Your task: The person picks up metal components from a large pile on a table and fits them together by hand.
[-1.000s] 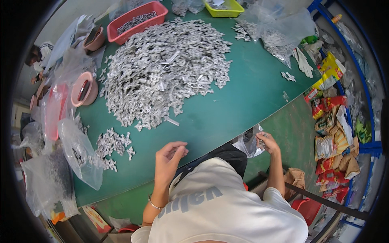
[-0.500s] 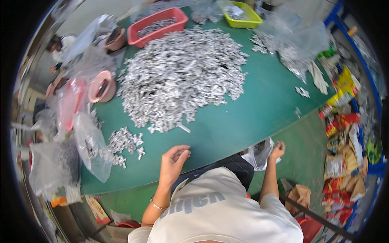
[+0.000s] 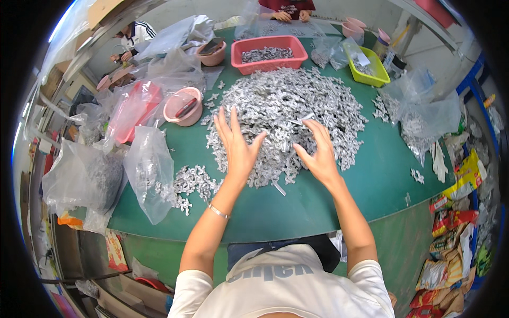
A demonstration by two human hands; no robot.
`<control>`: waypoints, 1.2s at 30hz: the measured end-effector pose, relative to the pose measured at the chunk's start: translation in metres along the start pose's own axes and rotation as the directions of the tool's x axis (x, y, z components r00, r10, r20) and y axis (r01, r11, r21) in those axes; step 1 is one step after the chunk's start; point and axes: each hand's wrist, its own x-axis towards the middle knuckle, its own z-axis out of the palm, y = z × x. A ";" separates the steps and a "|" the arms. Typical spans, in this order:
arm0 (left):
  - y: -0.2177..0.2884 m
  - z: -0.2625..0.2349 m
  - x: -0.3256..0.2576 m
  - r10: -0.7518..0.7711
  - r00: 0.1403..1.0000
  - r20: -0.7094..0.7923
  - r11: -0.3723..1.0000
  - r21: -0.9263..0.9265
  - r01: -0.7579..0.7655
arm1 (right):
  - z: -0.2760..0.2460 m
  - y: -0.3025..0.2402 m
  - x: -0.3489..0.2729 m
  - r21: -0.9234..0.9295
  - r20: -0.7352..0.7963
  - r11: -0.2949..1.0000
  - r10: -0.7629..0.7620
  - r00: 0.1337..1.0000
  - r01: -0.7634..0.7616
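A broad heap of small silvery metal parts (image 3: 297, 95) covers the middle of the green table (image 3: 254, 214). My left hand (image 3: 239, 153) is over the heap's near left side, fingers spread and stretched forward, holding nothing. Over the near right side is my right hand (image 3: 321, 159), also open, with thumb and fingers apart. Both palms face inward with parts between them; whether the fingertips press into the heap I cannot tell. One thin pale strip (image 3: 303, 119) lies by my right fingertips, and another strip (image 3: 279, 188) sticks out at the near edge.
Behind the heap stand a red basin (image 3: 241, 64) of parts and a yellow-green basket (image 3: 371, 81). To the left are a pink bowl (image 3: 183, 117), plastic bags (image 3: 151, 196) and a smaller cluster of parts (image 3: 193, 183). A white glove (image 3: 438, 161) lies right. People sit beyond.
Both hands have moved forward onto the heap, the right one coming up from beside a plastic bag below the table edge. My body now squarely faces the table, and the view has shifted.
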 end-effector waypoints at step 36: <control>-0.016 0.016 -0.024 0.149 0.988 -0.026 0.952 -0.266 -0.151 | 0.047 0.006 0.022 -0.244 0.070 0.951 -0.177 0.982 0.189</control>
